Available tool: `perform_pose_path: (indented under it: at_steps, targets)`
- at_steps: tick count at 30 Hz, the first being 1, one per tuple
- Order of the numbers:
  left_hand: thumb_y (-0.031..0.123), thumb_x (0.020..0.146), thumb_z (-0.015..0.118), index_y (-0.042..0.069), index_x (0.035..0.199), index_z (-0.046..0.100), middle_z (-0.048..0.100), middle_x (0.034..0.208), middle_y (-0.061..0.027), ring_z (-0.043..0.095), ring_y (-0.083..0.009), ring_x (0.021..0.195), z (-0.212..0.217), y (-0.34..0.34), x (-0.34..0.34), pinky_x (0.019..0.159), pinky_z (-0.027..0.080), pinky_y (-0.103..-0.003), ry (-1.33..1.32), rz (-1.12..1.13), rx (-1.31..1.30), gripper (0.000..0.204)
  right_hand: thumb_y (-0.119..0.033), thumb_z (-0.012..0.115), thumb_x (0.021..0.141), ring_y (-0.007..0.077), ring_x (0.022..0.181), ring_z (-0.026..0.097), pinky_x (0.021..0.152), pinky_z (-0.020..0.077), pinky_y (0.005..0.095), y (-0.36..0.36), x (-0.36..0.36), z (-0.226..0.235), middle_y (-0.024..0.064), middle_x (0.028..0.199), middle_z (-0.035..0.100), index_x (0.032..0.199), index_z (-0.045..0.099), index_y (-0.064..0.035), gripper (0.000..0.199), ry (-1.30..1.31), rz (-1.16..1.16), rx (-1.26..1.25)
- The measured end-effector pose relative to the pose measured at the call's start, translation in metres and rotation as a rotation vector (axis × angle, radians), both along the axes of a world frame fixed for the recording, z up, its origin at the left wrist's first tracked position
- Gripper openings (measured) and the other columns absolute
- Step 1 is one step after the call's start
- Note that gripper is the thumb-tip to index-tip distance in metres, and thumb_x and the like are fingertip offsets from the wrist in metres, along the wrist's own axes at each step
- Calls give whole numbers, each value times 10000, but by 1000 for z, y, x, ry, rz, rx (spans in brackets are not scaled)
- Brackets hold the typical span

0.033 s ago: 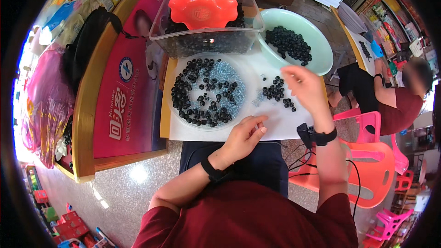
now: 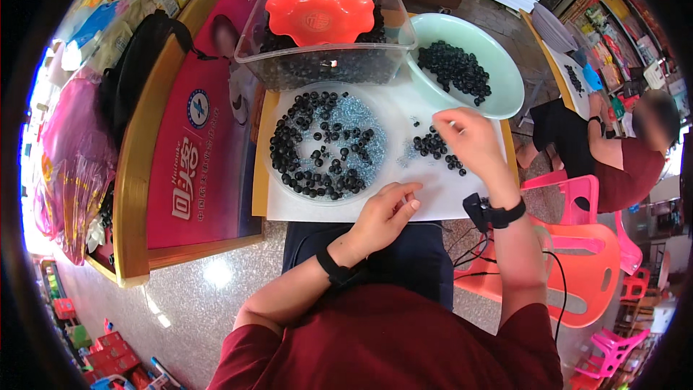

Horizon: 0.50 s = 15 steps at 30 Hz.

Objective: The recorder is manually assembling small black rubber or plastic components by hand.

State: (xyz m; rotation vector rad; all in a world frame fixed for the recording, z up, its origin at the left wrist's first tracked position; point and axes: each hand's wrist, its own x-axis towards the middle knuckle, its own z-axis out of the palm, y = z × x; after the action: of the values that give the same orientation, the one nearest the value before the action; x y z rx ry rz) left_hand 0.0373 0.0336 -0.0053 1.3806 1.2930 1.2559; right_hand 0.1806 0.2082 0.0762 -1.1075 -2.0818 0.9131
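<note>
My left hand [image 2: 385, 214] is curled at the table's front edge, just below a round clear tray [image 2: 305, 199]. Its fingers are bent in, and anything between them is too small or hidden to name. Black round beads [image 2: 287, 167] fill the tray's left side, and small pale-blue beads [image 2: 368, 131] lie on its right. My right hand [image 2: 471, 139] is raised over the right of the table, thumb and fingers drawn together in a pinch; whatever they hold does not show clearly. Below and left of it lies a loose pile of black beads [image 2: 430, 146].
Behind the tray stands a clear plastic bin [image 2: 253, 65] of black beads with a red wavy-rimmed bowl [image 2: 317, 11] on top. A pale green basin [image 2: 505, 76] holds more black beads. An orange chair [image 2: 588, 274] stands at right; another person [image 2: 621, 152] sits beyond.
My right hand has shifted slightly left and down, nearer the loose black beads. My left hand stays in place.
</note>
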Motion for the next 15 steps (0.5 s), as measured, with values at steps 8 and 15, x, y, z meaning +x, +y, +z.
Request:
perform_pose_path:
  at_steps: [8, 15]
  targets:
    - [122, 948, 631, 22, 1170, 647, 605, 873, -74, 562, -161, 704, -6, -1, 1, 670, 484, -285, 65, 20, 123, 244, -223, 678, 826, 322, 888, 653, 780, 520, 416, 25, -36, -49, 133, 875, 681, 1019, 704, -61, 253, -522, -34, 270]
    - [137, 943, 642, 18, 1146, 660, 619, 876, -90, 569, -179, 693, -6, -1, 1, 669, 491, -296, 61, 17, 149, 236, -199, 642, 811, 341, 915, 664, 813, 531, 437, 38, -39, -55, 160, 964, 688, 973, 709, -56, 226, -566, -14, 136]
